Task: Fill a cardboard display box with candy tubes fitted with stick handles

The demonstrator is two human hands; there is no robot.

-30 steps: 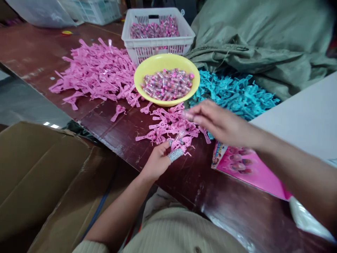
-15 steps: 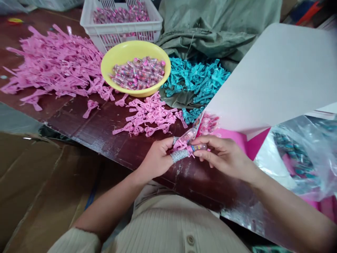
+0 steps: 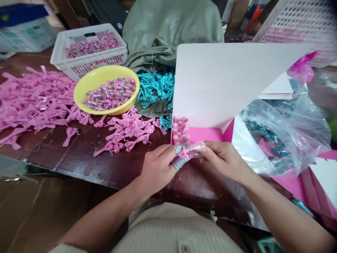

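My left hand (image 3: pixel 160 167), with grey tape round thumb and forefinger, pinches a pink plastic piece (image 3: pixel 183 153). A clear capsule tube (image 3: pixel 197 148) is joined to or lies against that piece, and my right hand (image 3: pixel 221 158) holds its rounded end. Just behind my hands, an open pink box (image 3: pixel 206 134) has several filled pink capsule pieces (image 3: pixel 180 130) in its left end; its white lid (image 3: pixel 216 80) stands up. Left of the box lies a small pile of pink plastic pieces (image 3: pixel 131 130). A yellow bowl (image 3: pixel 81 95) holds many small filled tubes.
A large pink pile (image 3: pixel 34 98) covers the left of the table. Turquoise pieces (image 3: pixel 155 88) lie on green cloth behind. A white basket (image 3: pixel 67 63) stands at the back left, a clear plastic bag (image 3: pixel 310 130) on the right.
The view has swung to the right, showing more of the pink box and bag. The capsule tube in my hands now points right, its rounded end at my right fingertips.
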